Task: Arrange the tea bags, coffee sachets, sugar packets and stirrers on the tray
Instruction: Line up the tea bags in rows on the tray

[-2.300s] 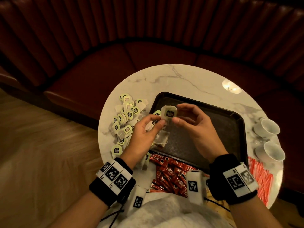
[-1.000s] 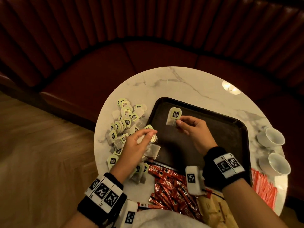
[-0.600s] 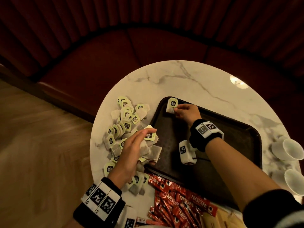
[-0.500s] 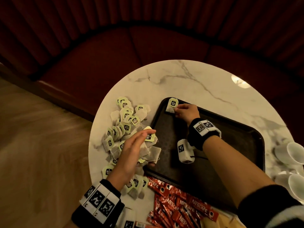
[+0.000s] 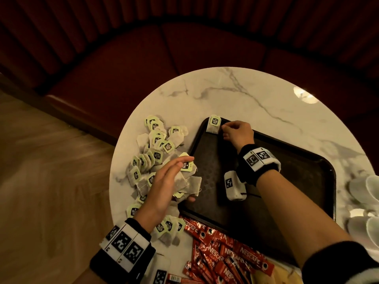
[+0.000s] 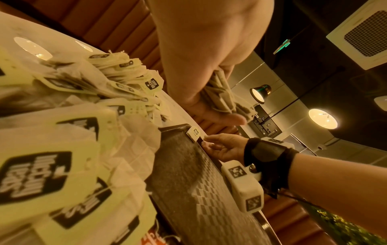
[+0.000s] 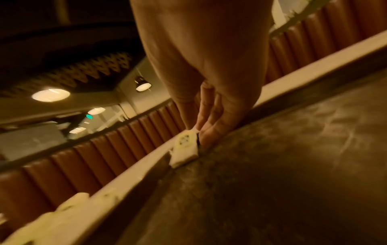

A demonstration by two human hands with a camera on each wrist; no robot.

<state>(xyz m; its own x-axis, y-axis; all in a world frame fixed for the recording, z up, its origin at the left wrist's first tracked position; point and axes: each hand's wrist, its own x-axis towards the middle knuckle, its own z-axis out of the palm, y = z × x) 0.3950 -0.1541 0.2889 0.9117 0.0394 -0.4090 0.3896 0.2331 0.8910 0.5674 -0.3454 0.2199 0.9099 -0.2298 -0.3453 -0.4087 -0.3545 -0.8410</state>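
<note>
We are barely starting: our right hand (image 5: 235, 131) is pinching one tea bag (image 5: 214, 124) against the tray (image 5: 307, 181) far corner. Our left hand (image 5: 168, 181) grip is curling round a bunch of tea bags (image 5: 189, 183). Pile (image 5: 155, 144), coffee sachets (image 5: 225, 255) are waiting on the counter (image 5: 235, 93).

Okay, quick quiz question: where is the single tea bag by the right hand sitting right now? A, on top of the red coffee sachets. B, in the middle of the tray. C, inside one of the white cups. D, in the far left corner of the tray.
D: the tea bag leans in the far left corner of the tray, with the right hand at its edge.
</note>
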